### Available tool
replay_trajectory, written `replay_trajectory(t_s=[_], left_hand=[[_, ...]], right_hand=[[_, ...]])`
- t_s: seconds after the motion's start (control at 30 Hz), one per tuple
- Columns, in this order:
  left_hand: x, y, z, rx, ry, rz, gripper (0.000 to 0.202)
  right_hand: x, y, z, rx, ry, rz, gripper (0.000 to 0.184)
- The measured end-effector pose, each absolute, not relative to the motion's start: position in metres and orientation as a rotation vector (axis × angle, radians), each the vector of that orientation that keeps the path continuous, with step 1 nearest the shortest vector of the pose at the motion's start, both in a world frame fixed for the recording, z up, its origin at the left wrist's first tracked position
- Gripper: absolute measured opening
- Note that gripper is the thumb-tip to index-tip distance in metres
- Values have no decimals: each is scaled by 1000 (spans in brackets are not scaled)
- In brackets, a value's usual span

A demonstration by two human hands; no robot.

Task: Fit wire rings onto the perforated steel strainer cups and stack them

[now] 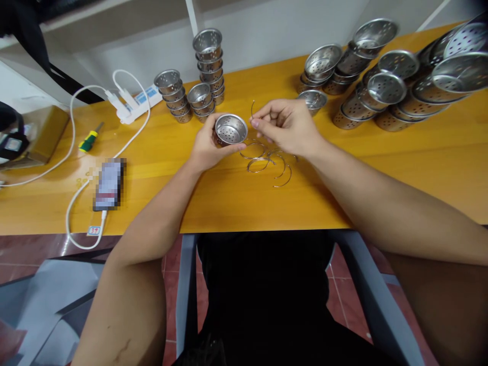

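Steel cup (231, 132): left hand (207, 142) is gripping it, right hand (286, 123) is pinching wire (252, 108) alongside; apparently pairing both, next move likely needing alignment.

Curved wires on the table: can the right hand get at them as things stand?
Probably yes: the curved wires lie on the table close to the right hand, with nothing seen blocking them. That hand pinches a thin wire, though, so may need freeing first.
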State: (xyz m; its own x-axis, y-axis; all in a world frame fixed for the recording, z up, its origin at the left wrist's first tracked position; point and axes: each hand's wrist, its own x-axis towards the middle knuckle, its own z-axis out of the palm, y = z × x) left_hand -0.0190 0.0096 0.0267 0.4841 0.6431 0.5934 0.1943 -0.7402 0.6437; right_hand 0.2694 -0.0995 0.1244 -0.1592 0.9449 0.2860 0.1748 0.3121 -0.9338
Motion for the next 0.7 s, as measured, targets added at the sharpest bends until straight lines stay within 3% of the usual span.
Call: replay_trajectory(t_s=[0.17, 0.47, 0.7], left_hand=[[-11, -11, 42, 2266, 684, 1154, 116], [-12, -17, 49, 2343, 638, 1122, 115], [-9, -23, 47, 2390, 610, 1082, 111]], right_hand=[[269, -98, 122, -1075, -1621, 871, 52], [269, -103, 129, -915, -1587, 1009, 54], [266, -107, 125, -1090, -1673, 880, 45]])
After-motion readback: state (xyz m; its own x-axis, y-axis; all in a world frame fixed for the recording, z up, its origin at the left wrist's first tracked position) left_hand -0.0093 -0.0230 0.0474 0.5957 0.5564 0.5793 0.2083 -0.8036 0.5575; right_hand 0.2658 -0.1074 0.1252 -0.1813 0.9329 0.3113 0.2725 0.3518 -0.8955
